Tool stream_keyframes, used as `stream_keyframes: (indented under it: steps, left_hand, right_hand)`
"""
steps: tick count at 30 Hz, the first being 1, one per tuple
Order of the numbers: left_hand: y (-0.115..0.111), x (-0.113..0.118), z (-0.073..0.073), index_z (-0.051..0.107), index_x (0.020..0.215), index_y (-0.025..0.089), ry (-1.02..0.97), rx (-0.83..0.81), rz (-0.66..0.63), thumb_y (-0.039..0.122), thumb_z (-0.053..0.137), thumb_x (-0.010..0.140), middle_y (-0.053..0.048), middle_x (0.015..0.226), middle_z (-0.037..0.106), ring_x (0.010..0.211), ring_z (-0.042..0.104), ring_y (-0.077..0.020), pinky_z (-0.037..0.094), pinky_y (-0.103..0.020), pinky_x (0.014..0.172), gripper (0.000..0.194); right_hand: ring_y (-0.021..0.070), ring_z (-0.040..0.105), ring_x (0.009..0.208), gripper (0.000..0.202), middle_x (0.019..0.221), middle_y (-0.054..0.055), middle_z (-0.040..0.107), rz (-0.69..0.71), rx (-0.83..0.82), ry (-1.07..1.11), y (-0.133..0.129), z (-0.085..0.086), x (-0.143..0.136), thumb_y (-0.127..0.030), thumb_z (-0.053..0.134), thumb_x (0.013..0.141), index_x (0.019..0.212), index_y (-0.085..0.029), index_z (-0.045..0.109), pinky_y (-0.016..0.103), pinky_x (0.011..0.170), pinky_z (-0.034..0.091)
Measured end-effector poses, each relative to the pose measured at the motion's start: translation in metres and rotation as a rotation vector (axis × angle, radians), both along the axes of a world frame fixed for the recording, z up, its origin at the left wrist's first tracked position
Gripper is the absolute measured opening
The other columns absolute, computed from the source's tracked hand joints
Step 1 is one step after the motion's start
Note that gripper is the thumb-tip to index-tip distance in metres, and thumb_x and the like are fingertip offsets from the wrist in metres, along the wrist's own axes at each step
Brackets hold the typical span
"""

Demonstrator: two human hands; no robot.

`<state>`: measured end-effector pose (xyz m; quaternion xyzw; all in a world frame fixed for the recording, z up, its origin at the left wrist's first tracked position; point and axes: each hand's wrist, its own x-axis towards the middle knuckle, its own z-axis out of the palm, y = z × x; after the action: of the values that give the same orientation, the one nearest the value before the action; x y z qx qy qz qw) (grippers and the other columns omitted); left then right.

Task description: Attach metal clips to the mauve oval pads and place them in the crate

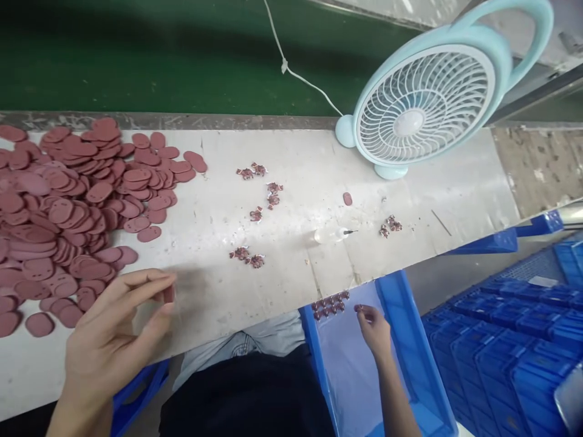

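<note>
disc [169, 292] in a pinch at the tips of left fingers [146, 291], small piece [357, 308] likewise at right fingers [370, 314]

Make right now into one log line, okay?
left hand: pinching reddish oval piece; right hand: pinching small piece over blue bin; brown pieces: rows in blue bin; fan: standing on table

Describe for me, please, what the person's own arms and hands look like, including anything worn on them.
The left hand and right hand are bare, with no gloves, rings or watch visible. The forearms show no sleeves as far as the view reaches. Elsewhere, the person wears a dark top and pale blue jeans.
</note>
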<state>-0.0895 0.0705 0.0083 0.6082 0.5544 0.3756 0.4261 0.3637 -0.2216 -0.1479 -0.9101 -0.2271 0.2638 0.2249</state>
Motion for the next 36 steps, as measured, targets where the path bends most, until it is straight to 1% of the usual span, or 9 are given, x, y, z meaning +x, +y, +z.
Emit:
stream_keyframes:
  steps: [3,6,10,15,22,25,28,33,36]
  left_hand:
    - [-0.004,0.003,0.002,0.08,0.102,0.031,-0.189,-0.066,-0.084,0.014,0.075,0.079,-0.005,0.105,0.067,0.095,0.061,-0.0252,0.052,-0.036,0.074,0.029]
    - [-0.007,0.004,-0.001,0.081,0.097,0.028,-0.32,-0.212,-0.018,0.017,0.073,0.082,-0.006,0.109,0.07,0.093,0.061,-0.0256,0.053,-0.035,0.067,0.02]
    - [-0.008,0.004,-0.002,0.08,0.089,0.027,-0.433,-0.374,0.113,0.023,0.076,0.078,-0.005,0.107,0.073,0.083,0.063,-0.0226,0.053,-0.031,0.057,0.012]
    - [-0.007,0.003,-0.002,0.08,0.087,0.026,-0.491,-0.445,0.193,0.024,0.078,0.076,-0.004,0.103,0.076,0.079,0.065,-0.02,0.053,-0.028,0.056,0.012]
    - [-0.005,0.001,-0.003,0.08,0.088,0.024,-0.538,-0.533,0.287,0.023,0.079,0.075,-0.003,0.101,0.077,0.073,0.067,-0.017,0.055,-0.023,0.054,0.013]
    - [-0.004,0.0,-0.003,0.08,0.087,0.024,-0.558,-0.542,0.308,0.023,0.08,0.073,-0.003,0.101,0.078,0.073,0.067,-0.0169,0.056,-0.024,0.054,0.014]
    - [-0.006,-0.002,-0.003,0.081,0.088,0.022,-0.604,-0.554,0.319,0.027,0.084,0.07,-0.006,0.102,0.079,0.073,0.068,-0.0168,0.057,-0.024,0.056,0.019]
    - [-0.015,0.004,-0.006,0.082,0.093,0.022,-0.737,-0.614,0.279,0.028,0.088,0.068,-0.007,0.098,0.082,0.069,0.07,-0.0146,0.059,-0.02,0.06,0.026]
    - [-0.024,0.012,-0.007,0.082,0.096,0.022,-0.826,-0.672,0.159,0.03,0.088,0.07,-0.008,0.1,0.082,0.072,0.074,-0.0165,0.062,-0.021,0.062,0.027]
  right_hand:
    - [0.0196,0.068,0.094,0.024,0.109,0.006,0.069,0.087,-0.102,-0.022,-0.013,-0.027,-0.007,-0.035,0.065,0.097,0.11,-0.016,0.067,0.04,0.085,0.058]
    - [0.0219,0.067,0.102,0.027,0.117,0.008,0.067,0.136,-0.154,-0.062,-0.019,-0.043,-0.006,-0.035,0.064,0.098,0.116,-0.016,0.065,0.043,0.089,0.057]
    - [0.0219,0.067,0.101,0.029,0.118,0.008,0.067,0.189,-0.195,-0.086,-0.019,-0.056,0.001,-0.036,0.064,0.098,0.119,-0.016,0.064,0.043,0.089,0.058]
    - [0.0219,0.067,0.101,0.029,0.119,0.008,0.067,0.216,-0.233,-0.105,-0.015,-0.06,0.001,-0.036,0.063,0.098,0.119,-0.017,0.064,0.043,0.088,0.058]
    - [0.0219,0.067,0.102,0.028,0.119,0.008,0.067,0.166,-0.212,-0.083,-0.002,-0.049,-0.01,-0.035,0.064,0.098,0.119,-0.016,0.064,0.043,0.088,0.058]
    - [0.0206,0.068,0.097,0.027,0.114,0.007,0.068,0.085,-0.152,-0.078,0.009,-0.034,-0.014,-0.035,0.065,0.097,0.115,-0.016,0.065,0.041,0.086,0.058]
    - [0.018,0.068,0.088,0.023,0.102,0.004,0.069,-0.051,-0.031,-0.107,0.029,-0.006,-0.019,-0.036,0.067,0.096,0.105,-0.015,0.067,0.037,0.08,0.058]
    - [0.0147,0.06,0.059,0.031,0.072,0.0,0.065,-0.27,0.372,-0.107,0.082,0.067,-0.043,-0.048,0.063,0.094,0.092,-0.017,0.063,0.028,0.057,0.05]
    - [0.0098,0.052,0.051,0.034,0.062,-0.006,0.052,-0.29,0.605,0.069,0.113,0.111,-0.067,-0.049,0.061,0.094,0.076,-0.021,0.055,0.022,0.049,0.042]
